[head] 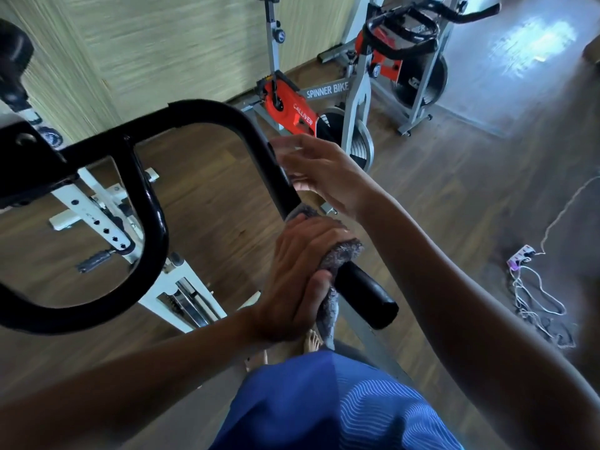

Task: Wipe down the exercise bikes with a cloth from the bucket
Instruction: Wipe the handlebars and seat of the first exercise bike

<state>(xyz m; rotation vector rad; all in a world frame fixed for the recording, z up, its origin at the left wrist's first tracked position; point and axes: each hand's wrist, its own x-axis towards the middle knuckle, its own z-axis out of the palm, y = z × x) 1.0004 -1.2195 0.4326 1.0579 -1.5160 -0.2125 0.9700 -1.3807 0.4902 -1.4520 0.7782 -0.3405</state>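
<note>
Left hand has its fingers clamped on the cloth around the handlebar for scrubbing, while the right hand, fingers loosely apart, steadies it.

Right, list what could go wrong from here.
1. The left hand grips the cloth close to the open end of the bar; another stroke that way could slide it off.
2. A power strip and loose cables lie on the floor to the right, a likely trip hazard on the way to the red bike.
3. A bare foot shows beneath the bar, close to the frame, and might get stubbed.
</note>
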